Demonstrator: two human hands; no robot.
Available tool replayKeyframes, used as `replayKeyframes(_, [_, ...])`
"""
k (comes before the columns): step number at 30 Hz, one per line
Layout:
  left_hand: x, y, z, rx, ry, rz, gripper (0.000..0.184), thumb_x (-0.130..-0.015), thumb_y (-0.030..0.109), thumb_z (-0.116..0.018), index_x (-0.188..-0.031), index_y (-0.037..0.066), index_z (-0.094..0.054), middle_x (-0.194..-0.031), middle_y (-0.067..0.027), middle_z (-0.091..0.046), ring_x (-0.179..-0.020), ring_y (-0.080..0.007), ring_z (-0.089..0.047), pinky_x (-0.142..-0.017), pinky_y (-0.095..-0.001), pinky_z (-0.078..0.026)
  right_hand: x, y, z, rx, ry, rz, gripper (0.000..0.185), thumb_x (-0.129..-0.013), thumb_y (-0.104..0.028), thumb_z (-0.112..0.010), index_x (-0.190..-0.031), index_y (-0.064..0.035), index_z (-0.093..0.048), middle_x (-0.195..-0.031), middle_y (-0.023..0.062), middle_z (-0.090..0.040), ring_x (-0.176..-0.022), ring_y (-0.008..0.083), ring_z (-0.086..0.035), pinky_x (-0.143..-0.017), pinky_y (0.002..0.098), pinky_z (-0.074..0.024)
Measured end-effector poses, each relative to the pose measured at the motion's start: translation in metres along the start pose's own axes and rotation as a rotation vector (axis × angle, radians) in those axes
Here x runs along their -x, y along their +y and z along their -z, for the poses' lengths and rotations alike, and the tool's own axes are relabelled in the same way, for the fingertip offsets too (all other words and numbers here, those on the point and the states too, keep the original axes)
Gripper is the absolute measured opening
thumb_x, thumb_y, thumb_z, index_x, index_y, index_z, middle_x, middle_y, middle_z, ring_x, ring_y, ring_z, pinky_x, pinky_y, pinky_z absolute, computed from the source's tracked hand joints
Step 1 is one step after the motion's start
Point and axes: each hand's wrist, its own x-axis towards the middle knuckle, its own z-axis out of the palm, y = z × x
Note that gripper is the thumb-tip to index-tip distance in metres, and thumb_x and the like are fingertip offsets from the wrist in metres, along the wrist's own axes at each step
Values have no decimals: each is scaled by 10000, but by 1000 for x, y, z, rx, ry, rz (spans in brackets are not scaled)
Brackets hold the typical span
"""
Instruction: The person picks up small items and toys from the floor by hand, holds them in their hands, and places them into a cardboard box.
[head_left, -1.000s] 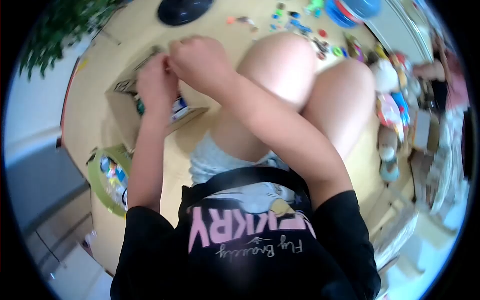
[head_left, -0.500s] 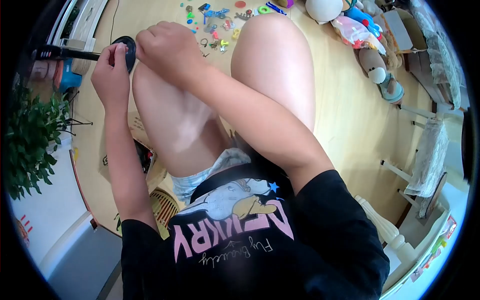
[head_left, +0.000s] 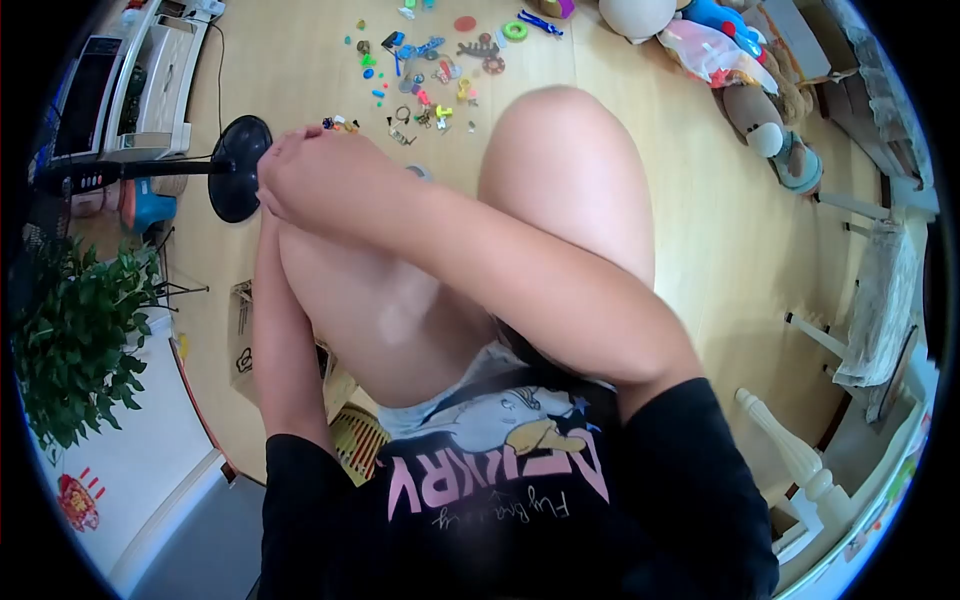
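Observation:
My right hand (head_left: 325,180) rests at my left knee, its back toward me and its fingers curled down. What it holds, if anything, is hidden. From the left side, my left forearm (head_left: 283,310) reaches up to the same knee. The left hand is almost wholly covered by the right one, and its fingers cannot be made out. Just past the right hand lie small colourful pieces (head_left: 341,124) on the floor. A round black fan base (head_left: 240,168) stands close to the left of both hands.
Small toys and trinkets, among them a green ring (head_left: 514,31) and a red disc (head_left: 465,23), are scattered on the wooden floor. Stuffed toys (head_left: 720,60) lie at the upper right. A leafy plant (head_left: 80,345) stands left, a white chair leg (head_left: 790,435) right.
My left hand has moved from beside the fan base to the knee, where it meets my right hand. The view has shifted, showing more of the fan base.

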Motion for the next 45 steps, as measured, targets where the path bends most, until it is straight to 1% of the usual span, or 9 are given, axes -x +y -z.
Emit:
replayKeyframes(1, [-6,0,-7,-17,34,63,251,-943,200,-572,-1010,-25,-661,-937,-74,-692,-852,-127,-633,-796,-258,-508,1,0,8,156,19,-15,229,-878,-204,-552,-849,-5,-660,-845,162,-675,-785,313,-665,-686,424,-532])
replayKeyframes(4, [-11,4,-27,-43,111,203,299,-977,226,-511,-1034,-28,-659,-970,-98,-702,-884,-152,-658,-821,-279,-518,-13,32,72,-429,-578,-7,265,-930,-224,-513,-985,-18,-670,-910,177,-679,-794,319,-663,-735,433,-527])
replayKeyframes(6, [-24,-15,-23,26,40,262,371,-1001,278,-453,-1073,-29,-648,-1007,-113,-702,-906,-159,-663,-837,-281,-512,-24,72,77,-474,-577,-146,276,-947,-244,-509,-1085,-71,-673,-970,193,-671,-833,334,-655,-795,423,-516])
replayKeyframes(7, [-29,-24,-21,60,6,294,407,-1013,305,-425,-1093,-29,-643,-1026,-121,-703,-917,-162,-666,-845,-282,-510,-17,118,40,-389,-225,123,304,-950,-231,-498,-1124,-45,-665,-1046,180,-679,-921,301,-667,-869,385,-499])
replayKeyframes(9, [-35,-34,-26,160,-59,402,492,-1026,368,-350,-1145,-28,-617,-1094,-137,-688,-978,-182,-662,-876,-293,-497,-30,152,52,-1096,-263,-516,393,-994,-244,-428,-1169,56,-612,-1156,144,-677,-1075,215,-648,-982,325,-467])
replayKeyframes(11, [-45,-48,-32,236,-99,487,562,-1033,421,-290,-1194,-26,-590,-1159,-148,-667,-1040,-197,-649,-906,-303,-485,-23,189,25,-1221,-214,-993,493,-1009,-375,-407,-1165,55,-592,-1120,171,-677,-1078,214,-644,-992,329,-469])
replayKeyframes(17, [-81,-145,-40,363,-114,673,638,-1041,472,-218,-1281,-30,-528,-1291,-170,-596,-1171,-235,-598,-965,-319,-470,104,276,-148,-1596,-251,-1544,565,-1018,-406,-328,-1277,77,-464,-1209,196,-604,-1121,280,-599,-983,385,-469])
replayKeyframes(25, [-97,-247,-91,350,-215,801,669,-1020,514,-267,-1299,-44,-507,-1279,-166,-594,-1180,-246,-587,-1017,-340,-447,168,340,-184,-1619,-24,-1583,593,-1046,-382,-210,-1317,104,-417,-1304,240,-540,-1217,326,-544,-1076,407,-419])
replayKeyframes(45, [-114,-277,-157,503,-239,902,719,-999,567,-293,-1320,-42,-500,-1322,-178,-564,-1233,-249,-552,-1053,-348,-414,160,372,-189,-1330,-454,-1666,813,-986,-614,-288,-1225,127,-519,-1174,242,-624,-1090,309,-636,-986,377,-498])
